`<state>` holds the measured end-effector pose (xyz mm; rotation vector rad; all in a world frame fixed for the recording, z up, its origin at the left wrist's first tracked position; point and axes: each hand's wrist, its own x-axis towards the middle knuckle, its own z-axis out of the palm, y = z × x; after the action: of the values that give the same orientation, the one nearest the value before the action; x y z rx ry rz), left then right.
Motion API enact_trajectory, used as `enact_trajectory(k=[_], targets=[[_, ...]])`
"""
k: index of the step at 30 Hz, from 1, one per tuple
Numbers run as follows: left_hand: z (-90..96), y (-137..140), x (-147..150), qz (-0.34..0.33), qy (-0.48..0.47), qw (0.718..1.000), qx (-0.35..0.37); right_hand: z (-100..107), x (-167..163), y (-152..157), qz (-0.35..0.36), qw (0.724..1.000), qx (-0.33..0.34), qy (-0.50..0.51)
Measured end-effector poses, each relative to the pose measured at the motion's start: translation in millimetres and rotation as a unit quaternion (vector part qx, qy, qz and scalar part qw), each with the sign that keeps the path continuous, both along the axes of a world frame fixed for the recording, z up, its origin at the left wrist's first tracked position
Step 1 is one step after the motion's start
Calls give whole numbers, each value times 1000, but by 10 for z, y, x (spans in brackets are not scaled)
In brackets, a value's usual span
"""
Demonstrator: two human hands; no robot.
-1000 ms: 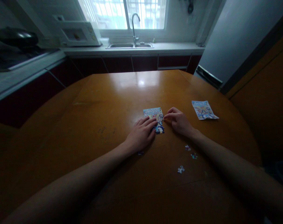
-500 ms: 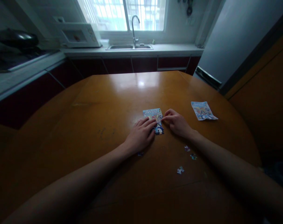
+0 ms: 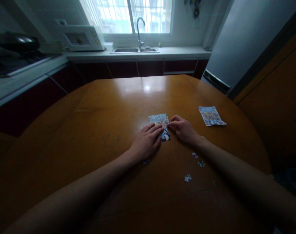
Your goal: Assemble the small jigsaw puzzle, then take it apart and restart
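Brown, polished wood runs across most of the frame, a kitchen table (image 3: 96, 107) on which a colorful jigsaw puzzle (image 3: 161, 119) lies flat just right of center, beneath a person's two bare hands. The left hand (image 3: 146, 142), open with its fingers extended and lying close together, rests over the lower left part of the puzzle, covering it from view; it appears to grip nothing. The right hand (image 3: 184, 130) is half curled, its fingertips at the puzzle's right edge; whether they pinch a piece cannot be told at this size.

Three loose pieces lie apart from the puzzle in the lower right of the frame: one (image 3: 195, 155) near the right forearm, another (image 3: 201, 163) just beside it, and a pale one (image 3: 187, 177) lower down. A dark piece (image 3: 146, 161) sits by the left wrist, below center. At right, a creased printed sheet (image 3: 211, 116) carries what looks like a similar picture. A sink (image 3: 126, 50) stands under the bright window (image 3: 153, 16) at the top.

The step in hand looks to be fitting or straightening a piece along the right edge. The next move there calls for light, exact fingertip pressure, with the left palm bracing the joined pieces so they do not slide.
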<state>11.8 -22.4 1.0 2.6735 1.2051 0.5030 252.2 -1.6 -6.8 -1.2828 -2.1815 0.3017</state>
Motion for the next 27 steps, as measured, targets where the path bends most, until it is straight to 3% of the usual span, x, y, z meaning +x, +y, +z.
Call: enact_trajectory(k=[9,14,20,27], targets=[[-36,11,-3,-3,-5,1000,0,10,-26,-6,-2,1000,-11,15],[-29,12,-7,1,-2,1000,1,-15,17,9,-42,997,2,70],[-5,-4,5,0,-4,1000,-2,0,20,2,-28,999,-23,30],[-32,8,-6,-3,-12,1000,5,16,-15,-20,-12,1000,-6,16]])
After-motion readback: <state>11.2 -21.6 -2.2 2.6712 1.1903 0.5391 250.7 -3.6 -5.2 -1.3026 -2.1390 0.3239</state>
